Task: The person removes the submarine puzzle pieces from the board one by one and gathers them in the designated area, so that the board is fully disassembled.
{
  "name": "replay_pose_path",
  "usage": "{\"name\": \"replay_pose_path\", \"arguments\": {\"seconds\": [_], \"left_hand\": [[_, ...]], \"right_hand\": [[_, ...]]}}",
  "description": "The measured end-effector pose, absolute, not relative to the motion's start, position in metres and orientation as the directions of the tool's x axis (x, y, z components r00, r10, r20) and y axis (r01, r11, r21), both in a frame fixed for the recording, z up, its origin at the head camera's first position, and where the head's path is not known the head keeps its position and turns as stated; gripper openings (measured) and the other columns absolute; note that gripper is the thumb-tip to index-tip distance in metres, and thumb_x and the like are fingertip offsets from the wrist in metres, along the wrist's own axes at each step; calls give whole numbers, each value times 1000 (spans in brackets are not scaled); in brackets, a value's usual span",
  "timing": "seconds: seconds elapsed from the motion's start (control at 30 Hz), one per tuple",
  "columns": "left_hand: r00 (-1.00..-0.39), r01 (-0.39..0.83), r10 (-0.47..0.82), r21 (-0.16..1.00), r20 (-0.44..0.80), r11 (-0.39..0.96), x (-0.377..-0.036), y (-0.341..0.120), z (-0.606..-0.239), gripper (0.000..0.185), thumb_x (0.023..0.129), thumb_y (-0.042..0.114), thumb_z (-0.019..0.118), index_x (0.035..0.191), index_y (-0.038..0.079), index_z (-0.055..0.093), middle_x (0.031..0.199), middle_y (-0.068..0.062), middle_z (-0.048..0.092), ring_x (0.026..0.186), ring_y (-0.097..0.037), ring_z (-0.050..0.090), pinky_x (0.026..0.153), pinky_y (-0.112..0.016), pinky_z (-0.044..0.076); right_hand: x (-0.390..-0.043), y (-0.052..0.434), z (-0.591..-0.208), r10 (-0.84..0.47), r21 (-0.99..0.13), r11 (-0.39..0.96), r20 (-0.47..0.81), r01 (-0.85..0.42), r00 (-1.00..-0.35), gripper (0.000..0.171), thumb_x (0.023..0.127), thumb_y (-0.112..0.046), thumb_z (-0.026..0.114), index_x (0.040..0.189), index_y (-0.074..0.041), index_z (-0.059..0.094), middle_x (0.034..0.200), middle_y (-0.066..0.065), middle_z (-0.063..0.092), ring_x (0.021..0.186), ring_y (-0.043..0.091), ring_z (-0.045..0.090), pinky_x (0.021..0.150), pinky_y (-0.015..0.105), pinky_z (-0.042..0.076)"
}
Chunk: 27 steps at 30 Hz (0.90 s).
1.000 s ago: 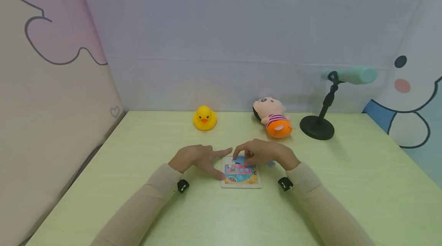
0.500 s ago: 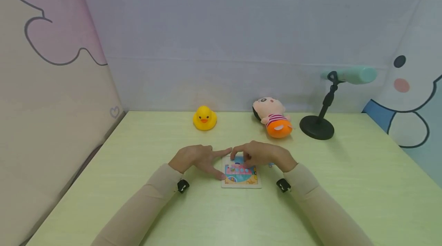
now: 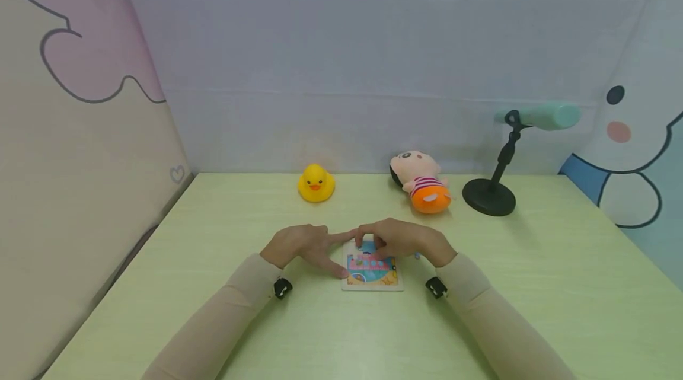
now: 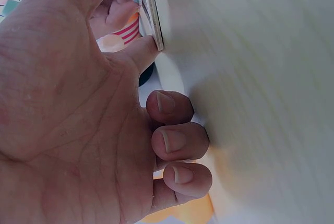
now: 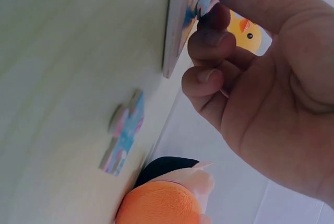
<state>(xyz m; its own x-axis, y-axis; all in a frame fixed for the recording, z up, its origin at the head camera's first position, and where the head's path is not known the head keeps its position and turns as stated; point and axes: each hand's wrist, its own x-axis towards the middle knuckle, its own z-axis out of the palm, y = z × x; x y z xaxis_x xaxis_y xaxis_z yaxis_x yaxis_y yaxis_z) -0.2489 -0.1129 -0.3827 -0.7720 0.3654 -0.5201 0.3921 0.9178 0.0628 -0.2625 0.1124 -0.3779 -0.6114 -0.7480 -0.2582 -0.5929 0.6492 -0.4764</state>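
Puzzle board [image 3: 372, 272] is lying flat on the green table [image 3: 533, 285], near the front centre, and I am seeing both hands working at its far half. Left hand [image 3: 299, 245] is resting just beside the board's left edge: forefinger is stretching out along the far edge, thumb is touching the left side, and in the left wrist view the other three fingers [image 4: 175, 140] are curling against the tabletop, gripping nothing. Right hand [image 3: 397, 239] is arching over the board's top, fingertips [image 5: 211, 36] bending down onto the picture surface; I am reading what looks like a small piece pinched under thumb and forefinger in the right wrist view, though its outline is hard to separate from the board.

Loose puzzle piece [image 5: 123, 139] is lying on the table just to the right of the board, apart from both hands.

Further back, a yellow rubber duck [image 3: 316, 183] is sitting near the rear wall, a plush doll [image 3: 421, 181] is lying on its side to the right of it, and a black-based stand [image 3: 490, 196] is standing beyond that.
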Motion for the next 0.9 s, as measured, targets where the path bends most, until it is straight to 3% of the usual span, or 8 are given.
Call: {"name": "replay_pose_path", "arguments": {"seconds": [0.33,0.63,0.9], "left_hand": [[-778,402,367,44,-510,915,-249,-112,-382,94,78,83,57,156,55,10,135,-12,53,102,-26,57,88,-50,49],[-780,396,362,45,-510,917,-247,-112,-382,94,78,83,57,156,55,12,136,-11,53,104,-26,56,89,-51,48],[-785,402,368,42,-498,915,-246,-112,-383,94,78,82,57,156,54,14,131,-10,55,100,-24,57,87,-49,49]], "right_hand": [[-260,113,-377,-715,-434,684,-237,-587,-658,31,93,-12,72,116,-30,62,111,7,51,106,26,54,83,37,50],[-264,111,-380,-736,-440,664,-243,-605,-631,33,93,-11,73,118,-28,60,102,2,54,91,20,53,78,35,48],[-263,112,-379,-756,-438,641,-219,-630,-617,31,96,-5,67,117,-26,61,100,0,57,90,19,53,80,34,48]]}}
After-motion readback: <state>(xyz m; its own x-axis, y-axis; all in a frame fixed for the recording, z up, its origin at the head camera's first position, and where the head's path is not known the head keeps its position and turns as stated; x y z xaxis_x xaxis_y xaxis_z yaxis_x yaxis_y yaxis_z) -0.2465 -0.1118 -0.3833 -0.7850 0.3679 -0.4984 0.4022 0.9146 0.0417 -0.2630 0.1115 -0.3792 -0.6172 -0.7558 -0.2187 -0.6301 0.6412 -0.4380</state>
